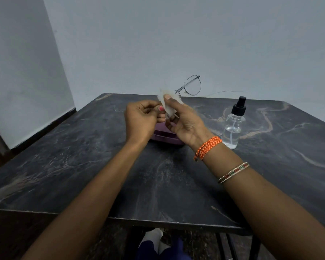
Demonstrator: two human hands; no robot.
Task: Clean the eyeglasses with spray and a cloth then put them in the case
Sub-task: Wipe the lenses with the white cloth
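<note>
Above the desk (176,184), the glasses (192,85) are held up in mid-air, one lens wrapped in the cloth (167,105), likely so both its faces get wiped at once. Right hand (184,124) pinches cloth over lens, thumb on top. Left hand (142,121) has curled fingers pinching the cloth's edge. Beneath lies the purple case (164,136); the spray (234,124) stands just right of it.

A dark marble-patterned table (64,166) with pale veins stands against plain grey-white walls (158,44) meeting in a corner at left; dark speckled floor (111,241) shows beneath its near edge.
</note>
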